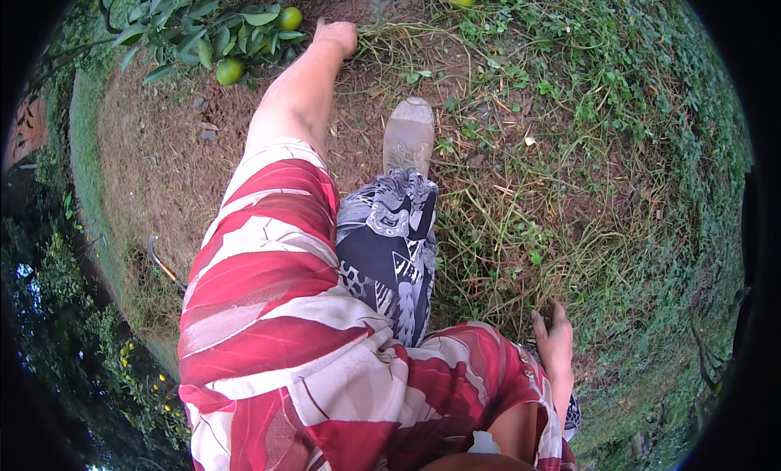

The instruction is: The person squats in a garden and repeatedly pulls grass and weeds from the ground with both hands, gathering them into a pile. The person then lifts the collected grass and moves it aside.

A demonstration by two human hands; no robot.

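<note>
My left hand [335, 36] reaches out to the top of the picture, low over the ground beside the leafy citrus branch [213, 25]; its fingers are curled, and strands of pulled grass [390, 36] touch its right side. Whether it grips them is unclear. At the lower right, my right hand [554, 334] rests at the edge of a heap of cut grass and weeds [506, 257], thumb and fingers apart, nothing seen in it. Between the two hands stands my shoe [409, 135] on the soil.
Green citrus fruits [230, 71] hang low at the upper left. A sickle [160, 260] with a curved blade lies at the left, partly hidden by my sleeve. Dense green weeds [659, 105] cover the right side. Trees with yellow fruit [152, 388] stand at the lower left.
</note>
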